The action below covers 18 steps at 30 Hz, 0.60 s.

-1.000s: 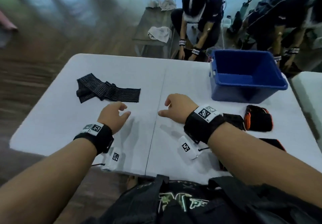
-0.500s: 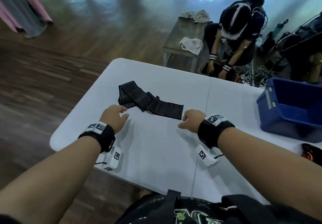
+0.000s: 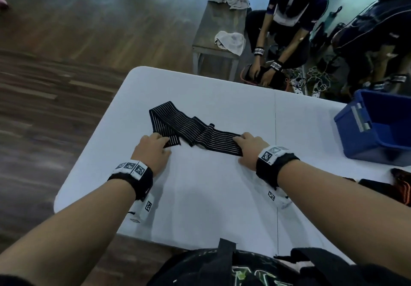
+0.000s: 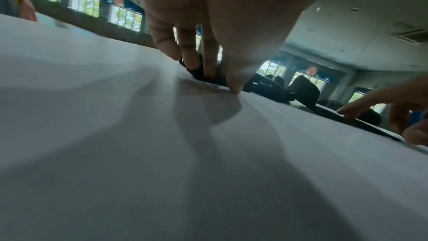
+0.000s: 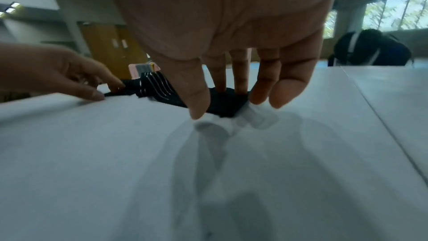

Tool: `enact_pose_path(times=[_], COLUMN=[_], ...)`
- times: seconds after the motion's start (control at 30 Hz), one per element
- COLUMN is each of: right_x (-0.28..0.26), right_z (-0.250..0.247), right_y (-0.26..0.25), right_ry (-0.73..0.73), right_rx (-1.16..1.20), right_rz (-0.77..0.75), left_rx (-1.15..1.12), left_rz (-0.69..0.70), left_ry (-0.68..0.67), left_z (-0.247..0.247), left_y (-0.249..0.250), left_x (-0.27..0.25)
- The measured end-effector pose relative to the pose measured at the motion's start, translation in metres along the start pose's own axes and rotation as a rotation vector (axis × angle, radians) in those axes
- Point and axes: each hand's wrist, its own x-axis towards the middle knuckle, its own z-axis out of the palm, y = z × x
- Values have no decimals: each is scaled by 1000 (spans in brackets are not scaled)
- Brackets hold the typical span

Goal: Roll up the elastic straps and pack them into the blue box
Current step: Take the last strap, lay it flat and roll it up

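Note:
A long black elastic strap (image 3: pixel 193 130) with thin white stripes lies loosely folded on the white table (image 3: pixel 211 196). My left hand (image 3: pixel 165 143) has its fingers laid on the strap's left end, with the thumb tip on the table (image 4: pixel 236 91) beside it. My right hand (image 3: pixel 238 140) presses its straight fingers on the strap's right end (image 5: pixel 227 102). The right wrist view shows the striped strap (image 5: pixel 152 87) bunched up between the two hands. The blue box (image 3: pixel 367 150) stands open at the table's right edge, away from both hands.
Black and orange rolled straps (image 3: pixel 400 187) lie at the right edge, in front of the box. Beyond the table's far edge a person (image 3: pixel 289 18) crouches by a small grey table with towels (image 3: pixel 229 41). Cables (image 3: pixel 311 81) lie on the floor.
Both hands have reached forward and now touch the strap's two ends. The head view has swung left, so the blue box sits at the right edge.

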Motion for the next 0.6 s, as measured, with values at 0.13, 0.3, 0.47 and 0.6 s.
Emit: enact_pose_path(times=[0.13, 0.3, 0.47, 0.6], right_x=[0, -3, -14, -32], right_z=[2, 3, 3, -6], right_y=[-1, 1, 4, 15], right_ry=[10, 40, 43, 66], right_rx=[-41, -51, -11, 112], right_rz=[22, 31, 36, 35], left_rx=[75, 130, 94, -92], left_rz=[77, 77, -28, -65], left_ry=[22, 36, -16, -5], left_z=[1, -1, -7, -12], left_y=[-5, -2, 17, 34], left_x=[0, 0, -10, -26])
